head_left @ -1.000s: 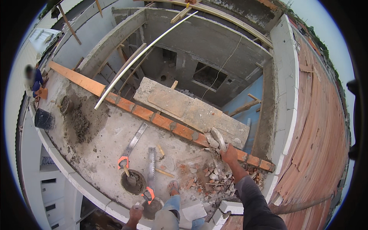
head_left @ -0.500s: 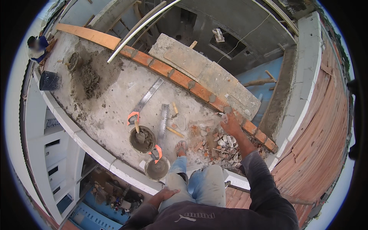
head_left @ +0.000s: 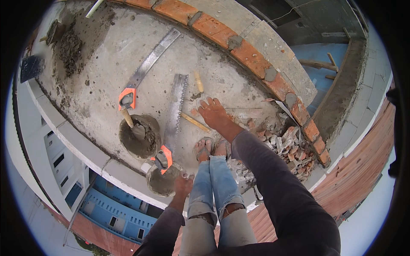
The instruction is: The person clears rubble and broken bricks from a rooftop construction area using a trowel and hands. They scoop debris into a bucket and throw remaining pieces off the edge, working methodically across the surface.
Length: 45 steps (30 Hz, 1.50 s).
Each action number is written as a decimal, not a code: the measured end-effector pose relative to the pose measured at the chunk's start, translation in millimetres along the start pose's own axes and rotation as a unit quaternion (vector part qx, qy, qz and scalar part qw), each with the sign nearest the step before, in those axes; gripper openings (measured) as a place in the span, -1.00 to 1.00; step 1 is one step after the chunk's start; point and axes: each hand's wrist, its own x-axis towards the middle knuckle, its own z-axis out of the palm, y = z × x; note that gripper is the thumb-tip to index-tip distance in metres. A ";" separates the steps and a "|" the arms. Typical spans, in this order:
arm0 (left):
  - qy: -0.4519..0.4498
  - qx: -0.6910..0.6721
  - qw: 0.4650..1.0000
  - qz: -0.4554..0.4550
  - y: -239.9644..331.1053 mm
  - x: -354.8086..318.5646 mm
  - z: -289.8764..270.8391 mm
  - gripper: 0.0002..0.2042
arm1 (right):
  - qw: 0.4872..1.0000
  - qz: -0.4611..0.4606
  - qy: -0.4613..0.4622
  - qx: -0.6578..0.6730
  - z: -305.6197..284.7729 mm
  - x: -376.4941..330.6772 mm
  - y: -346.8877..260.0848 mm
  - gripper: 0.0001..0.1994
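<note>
The right hand [head_left: 213,114] reaches down to the concrete slab [head_left: 98,72], fingers spread, its grip holding nothing; the fingertips are just beside a wooden stick [head_left: 194,122] lying on the slab. The left hand [head_left: 183,184] hangs low beside the left knee, fingers loosely open and empty, right next to the nearer mortar bucket [head_left: 160,181].

Two buckets of grey mortar stand on the slab: the nearer one at the slab edge and a bigger one [head_left: 139,136] just beyond it, with a trowel [head_left: 130,121] stuck in it. Two long metal levels with orange ends lie there: one [head_left: 175,115] running past the right hand toward the nearer bucket, the other [head_left: 147,66] angled away toward the brick row [head_left: 256,59]. A second short stick [head_left: 198,82] lies beyond the hand. The person's two feet [head_left: 212,148] stand together in sandals. Broken brick rubble [head_left: 290,147] is heaped to the right, against the one course of orange bricks. A mound of mortar [head_left: 70,47] sits at the far left.
</note>
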 end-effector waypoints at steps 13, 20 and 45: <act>0.069 -0.101 0.991 -0.062 150.3 224.1 66.0 -0.39 | 0.968 0.219 -0.042 0.112 58.5 -19.0 113.8 -0.75; 0.172 0.030 0.977 -0.119 90.0 175.0 59.2 -0.57 | 0.740 0.302 0.051 0.599 128.4 -105.1 -30.8 -0.61; -0.285 0.203 0.915 -0.202 4.1 -149.0 -92.3 -0.26 | 0.511 0.693 0.165 0.480 207.5 -294.9 -28.8 -0.43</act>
